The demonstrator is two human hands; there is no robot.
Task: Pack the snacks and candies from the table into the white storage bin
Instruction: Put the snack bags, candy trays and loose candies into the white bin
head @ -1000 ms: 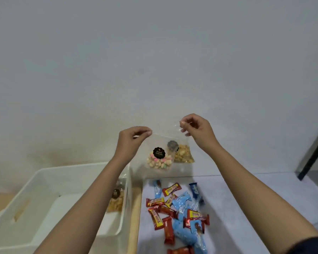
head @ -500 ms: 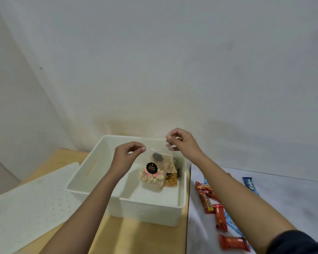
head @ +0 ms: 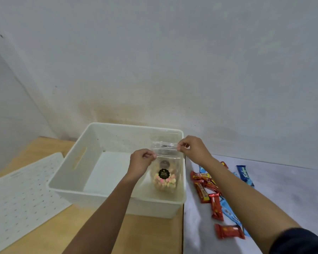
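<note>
Both hands, left (head: pixel 142 160) and right (head: pixel 192 150), pinch the top corners of a clear biscuit pouch (head: pixel 165 177) inside the white storage bin (head: pixel 84 188); red and blue candy bars (head: pixel 216 206) remain unpacked on the table (head: pixel 290 197)

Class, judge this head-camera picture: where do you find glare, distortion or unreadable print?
Head view: glare streaks the clear snack bag top, pinched by left hand and right hand; wide-angle bends the white storage bin edges; the bag's black label is too small to read.
</note>
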